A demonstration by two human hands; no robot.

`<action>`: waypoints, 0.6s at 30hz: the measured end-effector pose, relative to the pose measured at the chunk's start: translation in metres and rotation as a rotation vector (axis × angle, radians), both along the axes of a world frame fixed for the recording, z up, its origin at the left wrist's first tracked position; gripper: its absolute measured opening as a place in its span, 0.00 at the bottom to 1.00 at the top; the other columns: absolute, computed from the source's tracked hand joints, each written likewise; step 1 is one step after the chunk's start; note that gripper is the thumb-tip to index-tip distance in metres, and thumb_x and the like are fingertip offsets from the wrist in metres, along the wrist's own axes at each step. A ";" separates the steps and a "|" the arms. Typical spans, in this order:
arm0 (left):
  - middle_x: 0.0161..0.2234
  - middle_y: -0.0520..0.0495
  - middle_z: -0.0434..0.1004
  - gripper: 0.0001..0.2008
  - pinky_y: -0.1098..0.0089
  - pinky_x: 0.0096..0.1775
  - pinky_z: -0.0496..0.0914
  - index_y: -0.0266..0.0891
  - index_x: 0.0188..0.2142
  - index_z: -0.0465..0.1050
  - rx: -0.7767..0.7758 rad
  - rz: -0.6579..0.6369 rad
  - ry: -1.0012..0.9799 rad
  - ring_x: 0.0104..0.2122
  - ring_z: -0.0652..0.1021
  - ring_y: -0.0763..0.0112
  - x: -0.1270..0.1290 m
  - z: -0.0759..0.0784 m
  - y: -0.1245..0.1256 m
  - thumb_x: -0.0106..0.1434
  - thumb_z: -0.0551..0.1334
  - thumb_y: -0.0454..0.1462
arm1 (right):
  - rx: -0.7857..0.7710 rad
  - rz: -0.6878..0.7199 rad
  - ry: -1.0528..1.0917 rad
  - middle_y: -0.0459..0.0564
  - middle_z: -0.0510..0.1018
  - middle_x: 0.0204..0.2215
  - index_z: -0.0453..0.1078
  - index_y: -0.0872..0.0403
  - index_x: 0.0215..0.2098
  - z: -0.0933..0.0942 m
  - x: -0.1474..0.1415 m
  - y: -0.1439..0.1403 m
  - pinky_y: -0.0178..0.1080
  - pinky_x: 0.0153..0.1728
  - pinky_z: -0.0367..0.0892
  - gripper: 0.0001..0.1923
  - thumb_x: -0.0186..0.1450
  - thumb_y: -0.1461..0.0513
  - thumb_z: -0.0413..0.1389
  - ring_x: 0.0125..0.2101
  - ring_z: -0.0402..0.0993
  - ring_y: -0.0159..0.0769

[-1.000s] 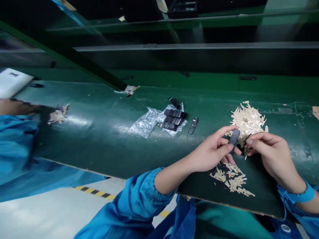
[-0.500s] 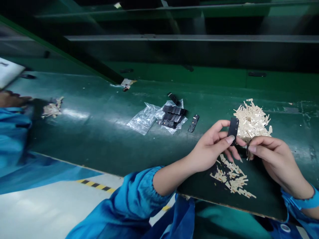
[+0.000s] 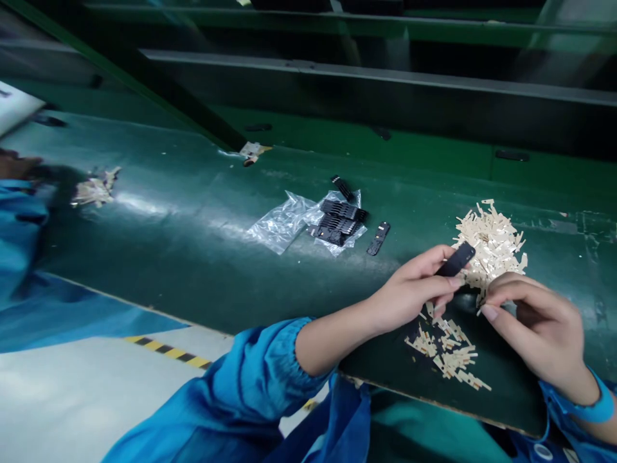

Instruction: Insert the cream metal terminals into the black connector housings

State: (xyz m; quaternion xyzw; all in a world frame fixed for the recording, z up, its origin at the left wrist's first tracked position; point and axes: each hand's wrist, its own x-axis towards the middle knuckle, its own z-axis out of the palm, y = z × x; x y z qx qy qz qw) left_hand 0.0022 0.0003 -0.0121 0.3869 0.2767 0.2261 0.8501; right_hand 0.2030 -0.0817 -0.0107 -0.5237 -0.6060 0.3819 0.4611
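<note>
A slim black plastic part [image 3: 457, 258] with rounded ends is gripped between the thumb and fingers of my left hand [image 3: 424, 283], tilted up to the right. My right hand [image 3: 537, 315] is closed in a pinch just to the right, apart from the black part. A small pale piece [image 3: 479, 312] shows at its fingertips; most of it is hidden. Behind both hands rises a heap of cream-coloured flat pieces [image 3: 494, 241]. Closer to the table edge, a looser scatter of similar pieces [image 3: 450, 350] lies below my hands.
Stacked black parts [image 3: 337, 222] lie on clear plastic bags [image 3: 282, 222], with a single black part [image 3: 378, 238] beside them. At far left are a co-worker's sleeve [image 3: 19, 238] and a small pale pile [image 3: 95, 188]. A green post [image 3: 193, 116] slants down to the green table [image 3: 193, 270].
The black part in my left hand has turned from upright to slanting right. A dark item seen at my right fingertips before no longer shows; a small pale tip does. The view has shifted slightly.
</note>
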 end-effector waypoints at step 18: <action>0.26 0.56 0.72 0.05 0.74 0.30 0.61 0.36 0.34 0.77 -0.020 -0.335 -0.026 0.26 0.68 0.78 -0.003 0.011 0.005 0.57 0.68 0.35 | 0.249 0.199 -0.086 0.49 0.77 0.32 0.75 0.55 0.40 0.011 0.005 -0.003 0.45 0.35 0.71 0.15 0.62 0.78 0.60 0.33 0.75 0.39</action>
